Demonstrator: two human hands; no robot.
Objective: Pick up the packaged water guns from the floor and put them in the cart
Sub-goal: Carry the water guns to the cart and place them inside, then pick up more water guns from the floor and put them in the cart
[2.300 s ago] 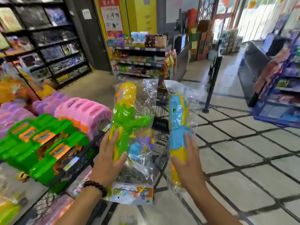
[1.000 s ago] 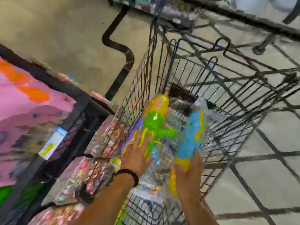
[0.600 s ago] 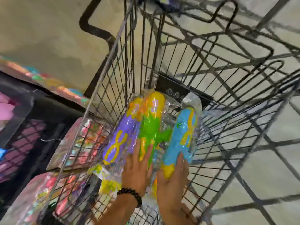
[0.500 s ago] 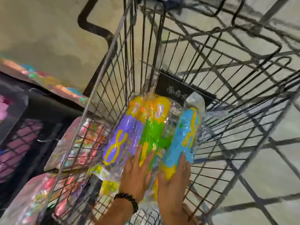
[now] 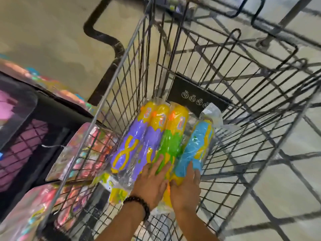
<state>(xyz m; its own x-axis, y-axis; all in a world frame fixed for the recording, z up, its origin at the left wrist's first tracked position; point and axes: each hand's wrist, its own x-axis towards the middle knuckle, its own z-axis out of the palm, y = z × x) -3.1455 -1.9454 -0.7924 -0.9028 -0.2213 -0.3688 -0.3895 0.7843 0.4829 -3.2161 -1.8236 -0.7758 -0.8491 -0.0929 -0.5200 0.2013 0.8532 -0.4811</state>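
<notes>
1. Head view: the left hand (image 5: 152,180) lies flat on the green water gun (image 5: 171,145). Its fingers are straight and spread a little, so the grip is apart and only presses on the bag. I think it pushes the pack down so it sits snug.

2. The right hand (image 5: 186,186) lies on the low end of the blue water gun (image 5: 197,146). Its fingers look mostly straight too, with the thumb out to the side, so this grip is also apart and just touches. I think it nudges the blue one close to the green one.

3. A dark bead bracelet (image 5: 139,204) sits on the left wrist.

4. All the water guns are inside the cart (image 5: 111,94), in shiny clear bags. Two purple water guns (image 5: 137,145) lie just beside the green one, on the left. The four lie side by side, yellow tops pointing away from the person. Lying in a neat row like this probably leaves room for more.

5. A black sign plate (image 5: 194,96) hangs on the far wall of the cart, just past the yellow tops.

6. Outside the cart on the left are flat bright toy packs (image 5: 78,153), leaning by the wire wall. They are blurry, so I cannot tell what they are.

7. The floor (image 5: 43,40) shows through the wires. I see no water guns lying on it here.
</notes>
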